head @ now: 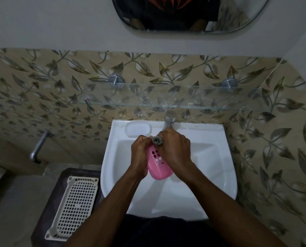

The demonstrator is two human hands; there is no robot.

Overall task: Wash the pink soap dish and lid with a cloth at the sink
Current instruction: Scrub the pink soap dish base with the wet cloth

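Note:
Over the white sink [211, 157] I hold a pink soap dish [157, 165] with square drain holes, tilted, just under the metal tap [169, 122]. My left hand [139, 155] grips its left side. My right hand [176, 148] covers its right side, fingers curled against it near the tap's spout. No cloth shows between my fingers, and I see no lid. No water stream is visible.
A cream perforated plastic basket [73, 207] lies on a dark stool left of the sink. A glass shelf [166, 97] juts from the leaf-patterned tiles above the tap. A moulded soap recess [138, 129] sits on the sink's back rim. A mirror [184, 15] hangs above.

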